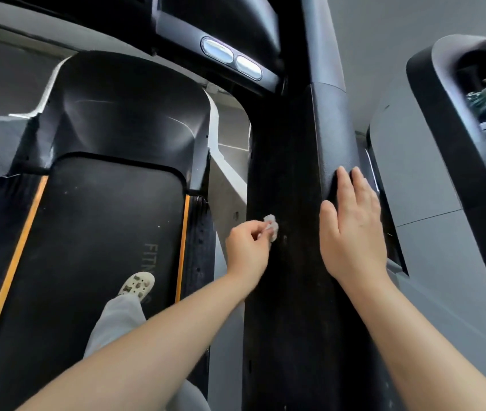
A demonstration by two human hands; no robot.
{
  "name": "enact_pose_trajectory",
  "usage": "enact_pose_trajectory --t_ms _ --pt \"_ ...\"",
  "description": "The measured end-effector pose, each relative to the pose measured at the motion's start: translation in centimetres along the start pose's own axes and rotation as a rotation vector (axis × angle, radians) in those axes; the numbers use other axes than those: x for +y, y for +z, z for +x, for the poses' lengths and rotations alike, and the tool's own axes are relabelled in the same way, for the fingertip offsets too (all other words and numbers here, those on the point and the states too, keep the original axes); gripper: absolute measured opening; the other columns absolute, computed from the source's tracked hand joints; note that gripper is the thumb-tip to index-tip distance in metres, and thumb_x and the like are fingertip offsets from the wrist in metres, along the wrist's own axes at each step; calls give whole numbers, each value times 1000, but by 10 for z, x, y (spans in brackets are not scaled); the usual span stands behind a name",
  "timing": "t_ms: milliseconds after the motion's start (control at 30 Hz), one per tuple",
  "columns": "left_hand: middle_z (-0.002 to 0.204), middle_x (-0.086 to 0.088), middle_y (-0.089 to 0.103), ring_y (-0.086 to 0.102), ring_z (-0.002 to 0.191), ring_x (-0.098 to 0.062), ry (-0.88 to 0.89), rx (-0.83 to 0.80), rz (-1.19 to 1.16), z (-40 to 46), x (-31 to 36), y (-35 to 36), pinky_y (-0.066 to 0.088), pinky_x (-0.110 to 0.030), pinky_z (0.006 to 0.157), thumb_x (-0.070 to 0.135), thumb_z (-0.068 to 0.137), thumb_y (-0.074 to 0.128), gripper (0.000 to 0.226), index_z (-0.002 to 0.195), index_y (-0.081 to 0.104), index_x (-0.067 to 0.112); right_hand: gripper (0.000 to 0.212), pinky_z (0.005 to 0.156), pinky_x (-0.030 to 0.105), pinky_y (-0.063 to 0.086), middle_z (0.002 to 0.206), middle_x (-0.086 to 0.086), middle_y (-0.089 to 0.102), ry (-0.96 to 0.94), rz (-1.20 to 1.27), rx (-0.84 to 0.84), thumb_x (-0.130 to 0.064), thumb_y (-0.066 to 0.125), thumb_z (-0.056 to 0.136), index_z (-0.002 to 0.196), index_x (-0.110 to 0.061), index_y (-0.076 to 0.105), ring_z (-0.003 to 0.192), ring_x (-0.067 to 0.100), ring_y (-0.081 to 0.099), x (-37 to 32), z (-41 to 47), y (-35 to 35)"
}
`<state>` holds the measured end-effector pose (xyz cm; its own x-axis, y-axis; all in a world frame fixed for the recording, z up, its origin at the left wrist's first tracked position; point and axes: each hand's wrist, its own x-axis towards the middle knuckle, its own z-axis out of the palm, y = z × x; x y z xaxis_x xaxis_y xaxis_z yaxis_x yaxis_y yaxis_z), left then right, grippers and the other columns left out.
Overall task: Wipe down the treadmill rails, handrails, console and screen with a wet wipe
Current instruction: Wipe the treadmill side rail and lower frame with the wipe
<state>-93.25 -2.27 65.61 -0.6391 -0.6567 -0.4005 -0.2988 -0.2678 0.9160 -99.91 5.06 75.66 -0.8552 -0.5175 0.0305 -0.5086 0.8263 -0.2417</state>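
The left hand (pixel 247 247) pinches a crumpled wet wipe (pixel 271 227) at its fingertips, pressing it against the black handrail (pixel 289 179). The right hand (pixel 353 223) lies flat, fingers straight, on the handrail's right edge.

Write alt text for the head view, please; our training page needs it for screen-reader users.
A person's left hand pinches a small crumpled wet wipe against a black treadmill handrail, while the right hand rests flat on the rail's right edge. Below left lie the treadmill belt and one light shoe.
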Motion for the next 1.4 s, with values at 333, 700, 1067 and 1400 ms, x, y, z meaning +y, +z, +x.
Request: enact_pose_trajectory --t_ms 333,700,1067,1400 --pt "93 0 67 62 97 -14 -138 -25 -44 18 0 -2 46 -24 84 14 94 56 23 72 63 17 68 115 29 7 159 3 11 5 -29 4 -38 20 86 151 -19 18 145 18 5 -1 1 2" --pt "91 -2 65 60 92 -15 -151 -94 -16 24 5 -8 44 -22 79 16 92 59 18 74 64 16 68 116 35 10 159 2 9 13 -40 -13 -38 19 86 151 -20 16 145 18 4 -1 0 0" --pt "78 -1 61 59 77 -12 -196 -153 -20 25 5 -7 45 -10 61 15 93 56 21 74 64 12 69 116 37 12 159 2 8 20 -62 -30 -40 18 86 152 -20 13 145 18 3 -2 -1 -1" --pt "83 1 58 57 86 -12 -192 -178 -4 21 6 -7 43 -8 63 14 95 53 26 70 60 12 69 116 37 11 159 2 8 15 -58 -32 -39 18 86 152 -20 14 145 18 3 -2 -1 -2"
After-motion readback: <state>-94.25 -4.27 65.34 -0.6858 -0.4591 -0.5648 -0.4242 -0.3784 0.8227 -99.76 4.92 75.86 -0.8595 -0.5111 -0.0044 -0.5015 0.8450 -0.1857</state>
